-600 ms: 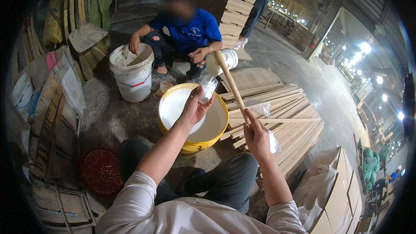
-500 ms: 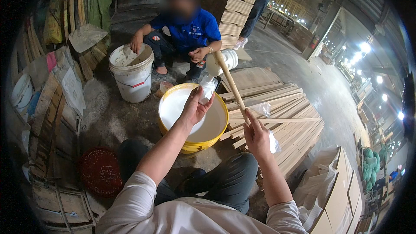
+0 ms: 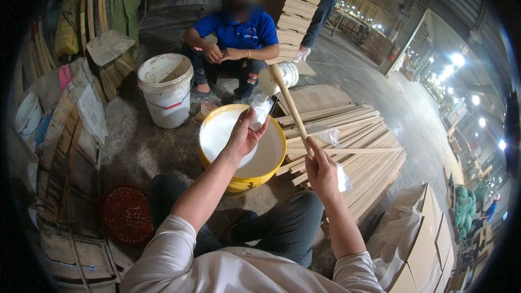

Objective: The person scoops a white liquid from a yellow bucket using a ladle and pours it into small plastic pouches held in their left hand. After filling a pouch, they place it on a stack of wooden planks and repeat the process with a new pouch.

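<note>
White container (image 3: 261, 110) above a yellow-rimmed bucket (image 3: 247, 184) of white liquid (image 3: 220, 138), wooden stick (image 3: 289, 100) alongside.
The left hand (image 3: 247, 133) is wrapped around the container near the bucket's far right rim; the right hand (image 3: 322, 169) is clamped on the stick's near end, beside wood strips (image 3: 361, 154) on the floor (image 3: 122, 149).
</note>
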Tool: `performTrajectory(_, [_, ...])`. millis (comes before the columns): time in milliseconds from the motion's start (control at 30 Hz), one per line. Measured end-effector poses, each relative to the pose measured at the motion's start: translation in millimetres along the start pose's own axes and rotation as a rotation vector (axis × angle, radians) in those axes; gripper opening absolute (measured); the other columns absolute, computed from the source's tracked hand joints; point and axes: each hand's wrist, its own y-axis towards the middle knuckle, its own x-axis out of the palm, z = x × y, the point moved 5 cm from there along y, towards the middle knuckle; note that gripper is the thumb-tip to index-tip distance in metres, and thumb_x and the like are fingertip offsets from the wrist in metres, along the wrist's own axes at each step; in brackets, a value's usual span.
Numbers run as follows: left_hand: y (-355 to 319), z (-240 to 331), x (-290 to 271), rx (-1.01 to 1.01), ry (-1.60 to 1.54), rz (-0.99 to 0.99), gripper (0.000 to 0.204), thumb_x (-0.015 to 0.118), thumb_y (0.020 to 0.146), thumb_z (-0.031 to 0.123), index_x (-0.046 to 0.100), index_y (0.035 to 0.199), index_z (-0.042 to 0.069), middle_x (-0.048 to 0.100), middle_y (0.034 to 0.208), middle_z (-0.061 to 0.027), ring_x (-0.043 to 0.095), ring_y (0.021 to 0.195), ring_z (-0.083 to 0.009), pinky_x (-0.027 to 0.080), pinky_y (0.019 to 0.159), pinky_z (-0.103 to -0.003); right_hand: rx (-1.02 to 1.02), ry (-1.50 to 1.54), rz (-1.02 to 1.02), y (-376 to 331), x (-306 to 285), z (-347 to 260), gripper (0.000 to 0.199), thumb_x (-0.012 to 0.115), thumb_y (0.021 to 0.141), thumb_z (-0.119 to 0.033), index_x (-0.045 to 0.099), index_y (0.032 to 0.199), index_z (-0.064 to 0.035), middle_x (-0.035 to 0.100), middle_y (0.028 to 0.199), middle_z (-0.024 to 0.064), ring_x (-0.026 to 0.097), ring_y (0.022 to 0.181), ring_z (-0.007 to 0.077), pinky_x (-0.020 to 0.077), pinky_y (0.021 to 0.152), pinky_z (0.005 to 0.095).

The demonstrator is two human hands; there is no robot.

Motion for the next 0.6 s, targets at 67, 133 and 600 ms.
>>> performTrajectory(67, [-0.4, 2.6, -2.1, 0.003, 0.0, -0.006, 0.033, 0.062, 0.084, 0.019, 0.047, 0.112, 0.008, 0.053, 0.111, -0.0097, 0.057, 0.098, -0.0251, 0.055, 0.078, -0.03, 0.066, 0.046, -0.025, 0.1, 2.9, 2.3, 0.044, 0.056, 0.081, 0.0, 0.049, 0.124, -0.0056, 0.05, 0.062, 0.0062, 0.047, 0.049, 0.0141, 0.0417, 0.049, 0.0279])
performTrajectory(133, [0.7, -0.4, 0.0, 0.014, 0.018, -0.016, 0.033, 0.061, 0.085, 0.018, 0.047, 0.113, 0.008, 0.053, 0.11, -0.0096, 0.057, 0.098, -0.0248, 0.055, 0.077, -0.03, 0.132, 0.2, -0.005, -2.7, 6.2, 14.2, 0.042, 0.054, 0.084, -0.001, 0.047, 0.125, -0.0057, 0.051, 0.064, 0.0038, 0.046, 0.048, 0.011, 0.0405, 0.048, 0.0257])
performTrajectory(600, [5.1, 1.6, -2.1, 0.034, 0.052, -0.043, 0.029, 0.06, 0.086, 0.02, 0.048, 0.109, 0.009, 0.054, 0.108, -0.0073, 0.058, 0.095, -0.0228, 0.055, 0.077, -0.029, 0.448, 0.689, -0.093, -0.7, 15.9, 26.4, 0.037, 0.047, 0.092, -0.007, 0.04, 0.128, -0.0044, 0.053, 0.068, 0.0034, 0.04, 0.042, 0.0029, 0.0312, 0.037, 0.0172])
